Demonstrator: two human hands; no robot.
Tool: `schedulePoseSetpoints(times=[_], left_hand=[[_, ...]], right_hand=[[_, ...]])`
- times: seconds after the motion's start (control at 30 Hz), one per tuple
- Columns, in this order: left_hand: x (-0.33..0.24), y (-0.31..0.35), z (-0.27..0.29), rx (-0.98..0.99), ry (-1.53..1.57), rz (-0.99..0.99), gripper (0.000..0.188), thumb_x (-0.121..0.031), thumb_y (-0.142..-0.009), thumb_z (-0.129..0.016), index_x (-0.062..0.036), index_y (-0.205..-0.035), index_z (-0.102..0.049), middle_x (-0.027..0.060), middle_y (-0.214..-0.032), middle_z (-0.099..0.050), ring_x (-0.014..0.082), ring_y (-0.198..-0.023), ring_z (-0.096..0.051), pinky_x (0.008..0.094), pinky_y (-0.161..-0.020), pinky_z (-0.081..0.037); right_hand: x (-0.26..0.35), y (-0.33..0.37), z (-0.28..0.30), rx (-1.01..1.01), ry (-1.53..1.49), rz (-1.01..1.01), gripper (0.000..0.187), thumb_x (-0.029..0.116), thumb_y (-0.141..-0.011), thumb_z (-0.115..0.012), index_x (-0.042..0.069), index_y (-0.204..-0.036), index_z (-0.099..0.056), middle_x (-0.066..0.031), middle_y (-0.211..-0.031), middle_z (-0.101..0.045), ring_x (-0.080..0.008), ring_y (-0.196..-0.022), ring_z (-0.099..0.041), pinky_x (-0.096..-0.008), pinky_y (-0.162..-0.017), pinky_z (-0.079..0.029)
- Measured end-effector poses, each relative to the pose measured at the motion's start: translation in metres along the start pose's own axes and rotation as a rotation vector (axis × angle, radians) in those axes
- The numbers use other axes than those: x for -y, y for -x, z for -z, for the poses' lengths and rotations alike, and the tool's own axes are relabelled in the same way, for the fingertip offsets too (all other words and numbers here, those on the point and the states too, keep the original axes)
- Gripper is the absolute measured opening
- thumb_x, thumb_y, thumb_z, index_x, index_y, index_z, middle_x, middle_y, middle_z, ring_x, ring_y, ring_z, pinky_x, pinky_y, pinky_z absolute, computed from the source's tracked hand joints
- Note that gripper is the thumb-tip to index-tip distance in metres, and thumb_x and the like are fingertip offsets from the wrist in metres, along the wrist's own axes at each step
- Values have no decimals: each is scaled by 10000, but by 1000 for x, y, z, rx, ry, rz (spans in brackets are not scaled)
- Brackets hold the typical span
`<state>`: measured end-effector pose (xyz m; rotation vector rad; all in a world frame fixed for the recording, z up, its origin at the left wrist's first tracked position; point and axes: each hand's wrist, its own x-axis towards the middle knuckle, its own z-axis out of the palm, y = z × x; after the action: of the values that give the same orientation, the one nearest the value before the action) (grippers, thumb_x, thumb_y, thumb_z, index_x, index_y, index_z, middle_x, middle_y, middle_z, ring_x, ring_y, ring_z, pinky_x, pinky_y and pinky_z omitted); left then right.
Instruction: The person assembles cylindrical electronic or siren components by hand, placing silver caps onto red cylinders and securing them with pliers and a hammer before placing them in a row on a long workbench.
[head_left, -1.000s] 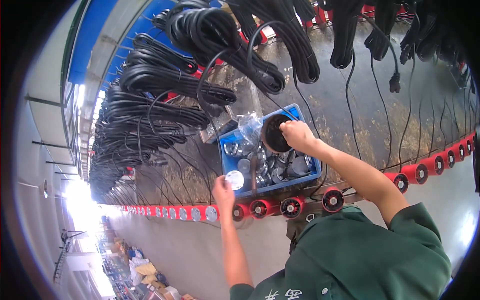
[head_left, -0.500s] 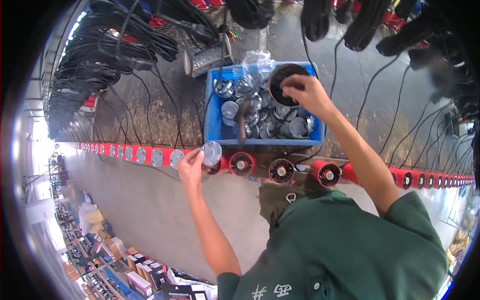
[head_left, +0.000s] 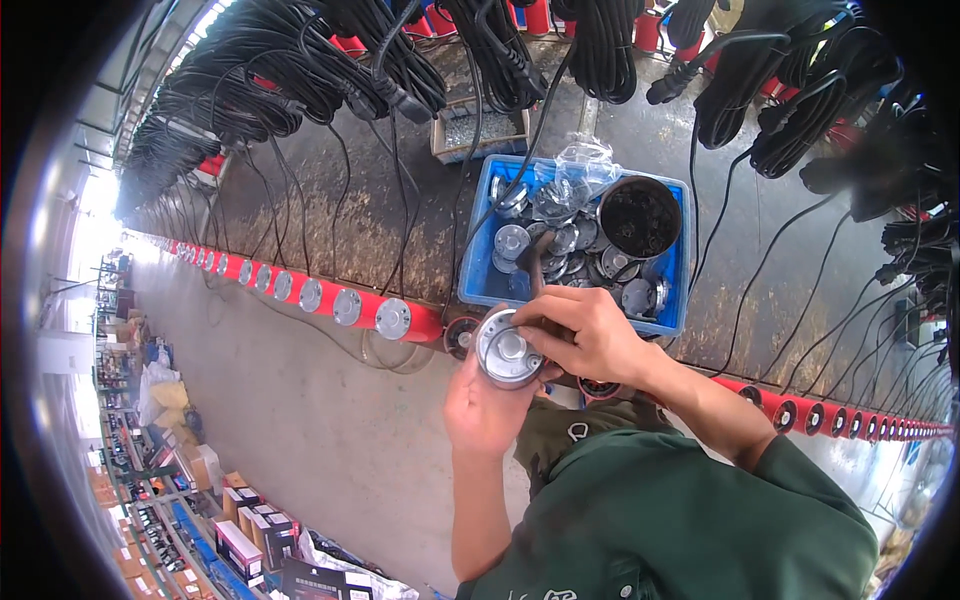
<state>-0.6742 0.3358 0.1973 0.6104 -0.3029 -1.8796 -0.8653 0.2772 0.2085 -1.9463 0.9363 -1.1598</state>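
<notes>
My left hand (head_left: 485, 415) is closed around a round silver metal end cap (head_left: 513, 347), its recessed inner face turned up. Over that cap my right hand (head_left: 590, 335) pinches a thin dark ring (head_left: 484, 346), which curves across the cap's face. Beyond the hands sits a blue bin (head_left: 575, 319) with many more silver caps (head_left: 512, 241) in it. A round tin (head_left: 640, 217) with a dark inside rests on the bin's right part. A brown handle-like tool (head_left: 537, 262) leans among the caps.
Red cylinders (head_left: 425, 322) line the bench edge; those on the left carry silver caps, those on the right (head_left: 785, 415) show dark open ends. Bundled black cables (head_left: 606, 60) hang across the far side, cords trailing over the worn bench (head_left: 380, 220). A small tray (head_left: 480, 130) stands behind the bin.
My right hand has left the tin and come down to the cap with a thin dark ring. My left hand has drawn the cap nearer and turned its inner face up.
</notes>
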Motion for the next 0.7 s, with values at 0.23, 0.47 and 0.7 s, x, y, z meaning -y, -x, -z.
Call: schedulePoseSetpoints(times=[0.23,0.47,0.7], left_hand=[[-2,4,-15,17,-224,-5,740,-42,-868,-593,-35,-1569,-359,159,-1468,-519,298,-1344,-584,469,-1060,-563],[1,-3,-15,-113,-331,21,851,106,-710,-496,-56,-1541,-414,136,-1461,-544,294,-1373,-554,479,-1180,-459],[11,-26,-11,-65,-101,-160,797,78,-684,-511,-58,-1469,-500,249,-1398,-593,408,-1303,-592,492,-1052,-526]], right_hand=[[8,-4,3,39,-29,-45,146,88,-885,-777,29,-1017,-754,-129,-874,-691,-350,-773,-700,-437,-683,-575],[-1,-5,0,-1,66,-29,176,41,-881,-766,9,-1050,-725,-136,-888,-687,-322,-759,-699,-413,-667,-576],[3,27,-3,-150,-180,-579,147,43,-984,-692,19,-1022,-552,-173,-774,-678,-259,-683,-720,-401,-607,-543]])
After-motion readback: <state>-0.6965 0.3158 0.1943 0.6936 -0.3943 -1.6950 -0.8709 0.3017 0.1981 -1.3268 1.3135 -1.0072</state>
